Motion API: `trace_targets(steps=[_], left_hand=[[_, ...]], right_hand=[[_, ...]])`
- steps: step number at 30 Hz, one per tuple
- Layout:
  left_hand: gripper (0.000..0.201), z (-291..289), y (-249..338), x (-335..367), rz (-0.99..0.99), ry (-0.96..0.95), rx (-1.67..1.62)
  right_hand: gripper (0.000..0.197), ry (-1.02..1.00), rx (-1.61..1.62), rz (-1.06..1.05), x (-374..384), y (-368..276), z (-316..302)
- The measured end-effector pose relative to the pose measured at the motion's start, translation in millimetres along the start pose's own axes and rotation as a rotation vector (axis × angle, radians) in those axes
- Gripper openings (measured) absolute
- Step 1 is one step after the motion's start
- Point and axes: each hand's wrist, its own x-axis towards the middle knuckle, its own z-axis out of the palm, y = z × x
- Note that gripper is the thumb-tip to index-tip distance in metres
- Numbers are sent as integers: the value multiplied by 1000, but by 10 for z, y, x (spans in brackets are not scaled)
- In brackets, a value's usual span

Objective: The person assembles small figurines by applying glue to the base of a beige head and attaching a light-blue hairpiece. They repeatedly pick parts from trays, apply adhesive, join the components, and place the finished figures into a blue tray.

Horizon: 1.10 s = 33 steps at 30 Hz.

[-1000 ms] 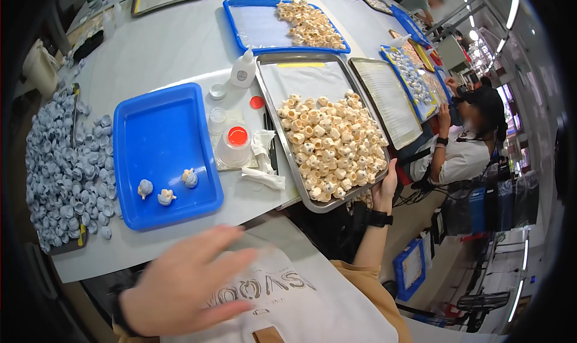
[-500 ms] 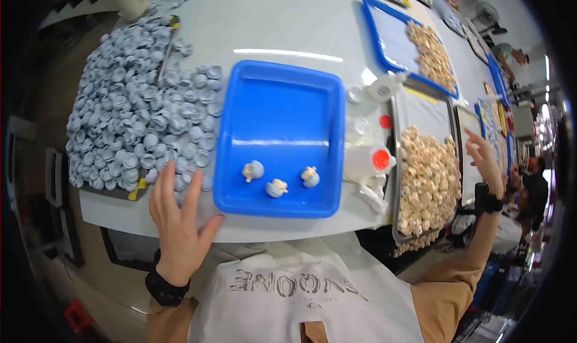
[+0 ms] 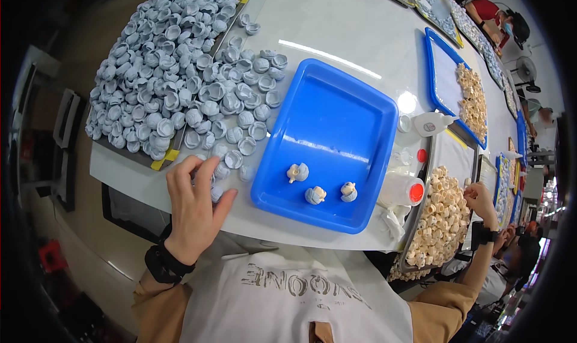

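Note:
My left hand (image 3: 197, 208) reaches to the near edge of a heap of grey-blue cup-like shells (image 3: 162, 72). Thumb and fingers are apart, with the fingertips over a few loose shells and nothing visibly gripped. At the far edge of a metal tray of small cream-coloured hollow pieces (image 3: 443, 214), my right hand (image 3: 482, 203) has its fingers drawn together; whatever is in them is too small to make out. Between the hands lies a blue plastic tray (image 3: 327, 121), holding three cream pieces with grey-blue shells fitted on them (image 3: 315, 194).
Right of the blue tray stand a white squeeze bottle (image 3: 433, 124), a clear bottle with a red cap (image 3: 399, 190) and a crumpled white tissue (image 3: 393, 223). Farther back is another blue tray (image 3: 434, 60) with cream pieces. Other people (image 3: 496, 24) sit along the table.
The view has turned, so the table appears shifted right. My right hand has come down to the cream pieces and its fingers have closed. My left hand stays by the shells.

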Motion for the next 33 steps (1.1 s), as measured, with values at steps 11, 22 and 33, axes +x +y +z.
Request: trace_targets(steps=[11,22,33], left_hand=[[27,118,-73,16,68,146,-27],[11,99,-53,-32,5,173,-75],[23,-400,-111,-191,-529,-208,-2249]], right_hand=[[14,-42,243,84,2,-71,-1],[20,50,172,81,-26,-259,30],[17,443,278,140,-387,-216,-204]])
